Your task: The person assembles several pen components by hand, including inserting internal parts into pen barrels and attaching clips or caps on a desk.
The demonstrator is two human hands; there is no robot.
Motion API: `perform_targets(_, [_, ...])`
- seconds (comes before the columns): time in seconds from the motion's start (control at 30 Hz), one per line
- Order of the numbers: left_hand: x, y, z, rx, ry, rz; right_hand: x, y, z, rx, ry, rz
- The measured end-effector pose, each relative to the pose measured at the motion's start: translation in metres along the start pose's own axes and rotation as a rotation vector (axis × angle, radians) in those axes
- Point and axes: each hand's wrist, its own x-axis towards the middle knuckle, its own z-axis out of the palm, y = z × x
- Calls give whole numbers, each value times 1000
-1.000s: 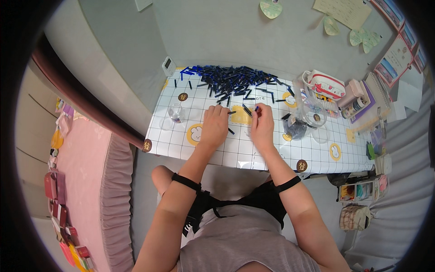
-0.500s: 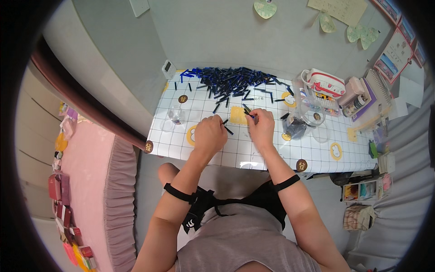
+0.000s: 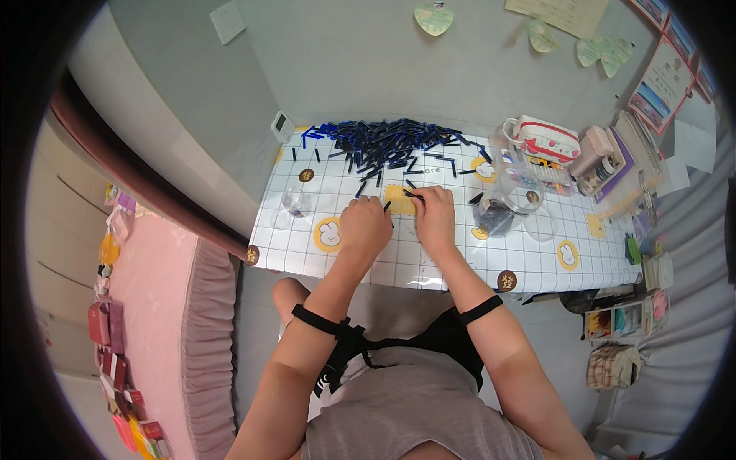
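A large heap of short dark-blue ink cartridges (image 3: 391, 142) lies along the back of the white gridded table (image 3: 295, 249), with several strays in front of it. My left hand (image 3: 365, 225) is closed on one dark cartridge (image 3: 387, 206), whose end pokes out by the fingertips. Just to its right, my right hand (image 3: 435, 220) pinches another dark cartridge (image 3: 413, 195) above a yellow square print on the tabletop. The hands are close together but not touching. Part of what lies under my left fingers is hidden.
On the left stands a small clear cup (image 3: 294, 202). A clear container with dark pieces inside (image 3: 497, 218) is right of my hands, beside a clear round lid (image 3: 541, 225). Farther right sit a white-and-red pouch (image 3: 546, 142), coloured pens and upright notebooks. A pink bed (image 3: 165, 299) is to the left.
My left hand has shifted slightly right, covering the cartridge that lay beside it. The cartridge in my right hand now points more sideways. The view has tilted a little.
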Motion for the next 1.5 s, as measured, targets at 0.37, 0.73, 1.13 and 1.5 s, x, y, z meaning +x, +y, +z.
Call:
perform_targets(0.37, [13,-11,-3,-75,-221,33,0,-1,4,-28,4,-53])
perform_targets(0.73, [9,-23,25,-956,90,-101,3,-11,-7,351,0,47])
perform_targets(1.13, [7,-29,37,-1014,-18,27,0,5,-3,250,-98,-133])
perform_targets(1.5, [5,-21,36,-798,53,151,-5,9,2,272,-74,38])
